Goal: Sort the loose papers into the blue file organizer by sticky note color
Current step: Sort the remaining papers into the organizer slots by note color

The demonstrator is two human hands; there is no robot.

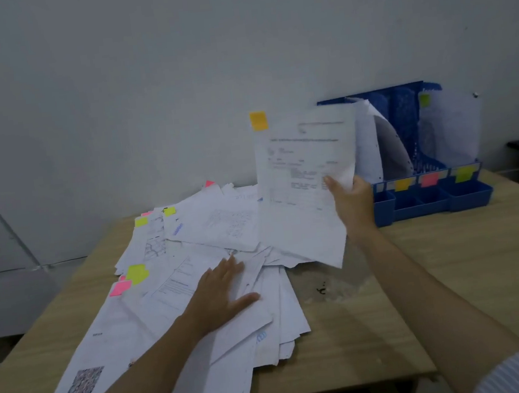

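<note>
our right hand point(352, 200) pinches a sheet point(305, 173) with an orange sticky note point(258, 121), lifted just left of the blue file organizer point(426, 193) at far right. our left hand point(219, 290) lies flat, fingers spread, on the loose papers point(197, 284) covering the worktop point(375, 327).

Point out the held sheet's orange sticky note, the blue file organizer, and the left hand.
orange sticky note point(258, 120), head view, its middle.
blue file organizer point(470, 196), head view, front tray wall.
left hand point(220, 292), head view, back of hand.
</note>
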